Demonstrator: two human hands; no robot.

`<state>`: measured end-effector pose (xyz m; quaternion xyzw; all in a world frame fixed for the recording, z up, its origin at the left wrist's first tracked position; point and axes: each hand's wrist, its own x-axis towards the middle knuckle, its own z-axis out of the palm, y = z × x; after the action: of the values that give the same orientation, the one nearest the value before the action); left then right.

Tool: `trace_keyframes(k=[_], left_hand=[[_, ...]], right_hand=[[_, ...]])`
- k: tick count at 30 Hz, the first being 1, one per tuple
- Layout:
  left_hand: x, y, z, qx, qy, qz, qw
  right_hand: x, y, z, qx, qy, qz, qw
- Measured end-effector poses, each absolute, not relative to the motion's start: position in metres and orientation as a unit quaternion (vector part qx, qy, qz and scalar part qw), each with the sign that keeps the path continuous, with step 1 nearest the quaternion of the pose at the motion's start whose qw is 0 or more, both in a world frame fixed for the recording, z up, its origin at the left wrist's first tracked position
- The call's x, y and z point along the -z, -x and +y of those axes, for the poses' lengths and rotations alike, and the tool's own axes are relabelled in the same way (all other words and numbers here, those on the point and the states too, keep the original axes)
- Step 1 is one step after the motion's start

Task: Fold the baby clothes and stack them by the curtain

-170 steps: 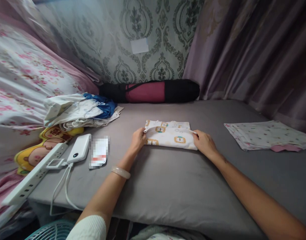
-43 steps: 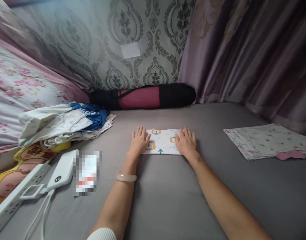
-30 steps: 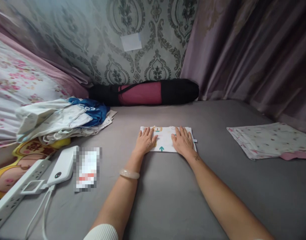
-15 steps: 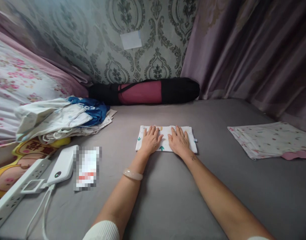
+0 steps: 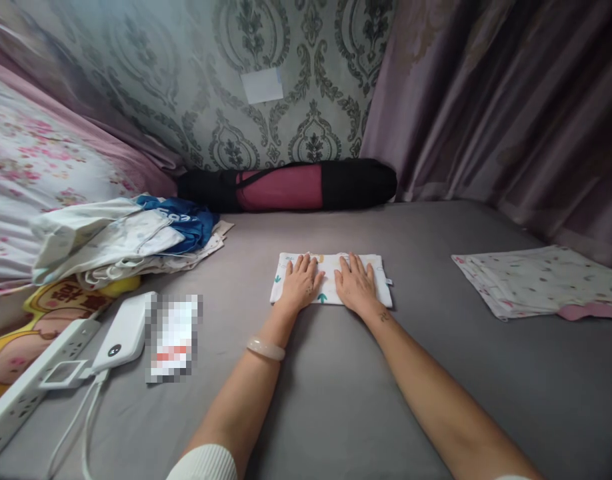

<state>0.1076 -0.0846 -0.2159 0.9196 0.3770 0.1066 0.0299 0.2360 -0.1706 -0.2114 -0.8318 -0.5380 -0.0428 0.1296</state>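
A white folded cloth (image 5: 330, 273) with small green and orange prints lies flat on the grey bed sheet (image 5: 326, 387), a small tag sticking out at its right edge. My left hand (image 5: 301, 283) rests palm down on its left half, fingers stretched forward. On the right half lies my right hand (image 5: 356, 281), also flat with the fingers apart. Both hands touch the cloth from above and neither grips it. The parts of the cloth beneath the palms are hidden.
Left stands a heap of clothes (image 5: 116, 233), with a white power bank (image 5: 129, 330), a power strip (image 5: 46, 373) and a blurred packet (image 5: 173, 340) nearer. At right lies a stack of patterned cloths (image 5: 541, 280). A black and red long bag (image 5: 281, 187) lies along the wall.
Hardly anything differs. Both hands stay flat on the cloth, and the view has shifted very slightly.
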Motion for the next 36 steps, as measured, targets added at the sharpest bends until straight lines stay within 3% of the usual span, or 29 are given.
trace_keyframes(k=[19,25,36], left_hand=[[0.214,-0.105,-0.086,-0.136,-0.937,0.312,0.073],[0.217,-0.081,-0.065,-0.245,-0.876,0.408,0.075],[0.228,-0.065,-0.036,-0.317,-0.791,0.497,0.166]], right_hand=[[0.221,-0.229,-0.165,0.042,0.792,-0.599,0.111],[0.205,-0.221,-0.154,-0.011,0.806,-0.582,0.103],[0.221,-0.192,-0.135,0.045,0.803,-0.579,0.134]])
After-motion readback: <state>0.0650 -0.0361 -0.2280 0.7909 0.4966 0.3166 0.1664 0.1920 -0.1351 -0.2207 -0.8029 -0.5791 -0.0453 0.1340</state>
